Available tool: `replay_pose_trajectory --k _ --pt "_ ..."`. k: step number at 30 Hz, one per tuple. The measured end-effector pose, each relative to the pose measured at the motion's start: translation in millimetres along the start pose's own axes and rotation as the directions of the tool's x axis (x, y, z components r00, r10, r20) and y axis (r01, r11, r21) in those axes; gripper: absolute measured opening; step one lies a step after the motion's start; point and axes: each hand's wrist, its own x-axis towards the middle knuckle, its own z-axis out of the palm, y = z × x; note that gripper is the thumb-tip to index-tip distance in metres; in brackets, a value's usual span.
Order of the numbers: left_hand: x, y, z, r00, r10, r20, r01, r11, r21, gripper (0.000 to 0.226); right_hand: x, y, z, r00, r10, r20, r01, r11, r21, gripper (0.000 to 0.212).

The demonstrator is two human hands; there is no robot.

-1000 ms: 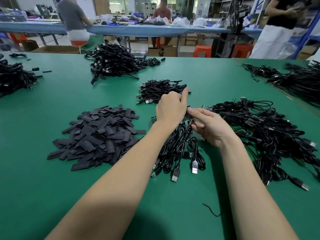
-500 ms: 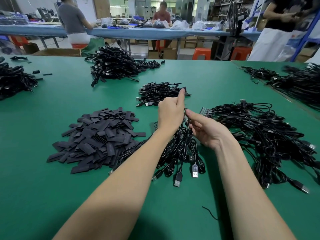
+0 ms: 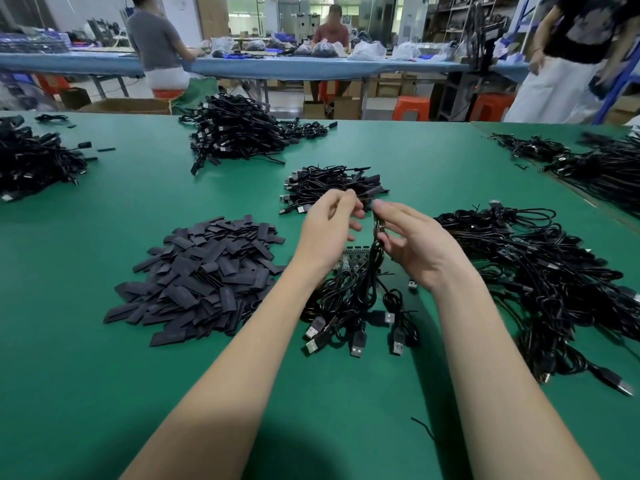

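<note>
The cable bundle (image 3: 349,299) is a loose tangle of thin, glossy black leads. It lies on the green desk (image 3: 104,375) just right of the pile of flat black sleeves (image 3: 204,275). Five silver-tipped USB plugs fan out at its near end, and a sixth lies apart from them, farther from the pile. Small green circuit boards (image 3: 351,258) sit at the bundle's far end.

The right grip (image 3: 419,251) is raised above the bundle and pinches one lead (image 3: 377,230) between thumb and fingers, with the lead hanging down into the tangle. The left grip (image 3: 325,237) is raised between the pile and the right grip. Its fingers are curled, and thumb and forefinger tips are drawn together. I cannot tell whether it holds anything.

There is one sleeve pile, one bundle and five more cable heaps:
- a small one (image 3: 329,188) beyond the pile to its right
- a large one (image 3: 536,271) well right of it
- one (image 3: 239,133) far beyond it
- one (image 3: 31,161) far to its left
- one (image 3: 606,168) farthest right
</note>
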Motion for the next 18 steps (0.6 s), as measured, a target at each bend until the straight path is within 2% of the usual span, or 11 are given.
replay_pose_trajectory --k 2,5,9,14,18 --pt "-7.7 -0.7 -6.9 0.992 -0.086 0.093 0.097 0.987 -0.128 0.020 0.9 4.9 7.9 0.998 -0.053 -0.021 0.054 0.998 0.028 0.017" --pt "-14.9 -3.2 -13.6 0.978 -0.119 0.174 0.145 0.979 -0.147 0.013 -1.1 11.1 19.9 0.993 -0.104 -0.051 0.107 0.991 0.074 0.007" --pt "-21.5 -5.0 -16.9 0.975 -0.148 0.167 0.175 0.971 -0.163 0.007 -3.6 17.7 30.2 0.990 -0.101 -0.097 0.096 0.994 -0.051 0.007" --pt "-24.0 -5.5 -15.9 0.976 -0.165 0.145 0.192 0.962 -0.195 0.006 -4.8 19.7 35.1 0.986 -0.071 -0.151 0.048 0.987 -0.152 0.017" --pt "-24.2 -6.2 -14.2 0.973 -0.182 0.139 0.216 0.933 -0.287 0.006 -3.6 18.0 35.0 0.992 -0.068 -0.108 0.048 0.982 -0.184 0.019"
